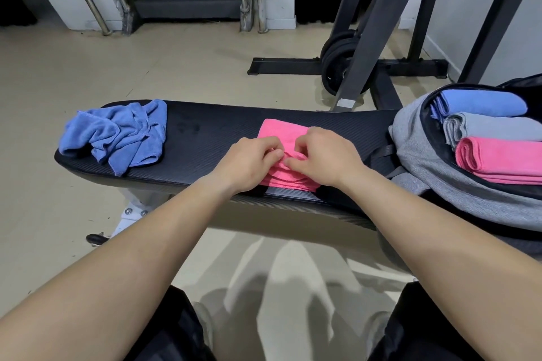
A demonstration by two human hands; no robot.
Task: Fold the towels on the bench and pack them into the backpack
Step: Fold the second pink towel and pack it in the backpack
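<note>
Stretching across the view, the black padded surface (205,138) carries everything. The grey backpack (416,138) lies open at its right end, a crumpled blue towel (117,135) sits at its left end, and a pink towel (278,133) lies near the middle. Three towels are already packed in the backpack: a folded blue towel (484,102) farthest, a folded grey towel (492,126) next, and a folded pink towel (498,158) nearest. The left hand (246,161) and right hand (325,155) meet over the pink towel, fingers curled and pinching its layers. I judge three packed, one mid-fold, one untouched.
</note>
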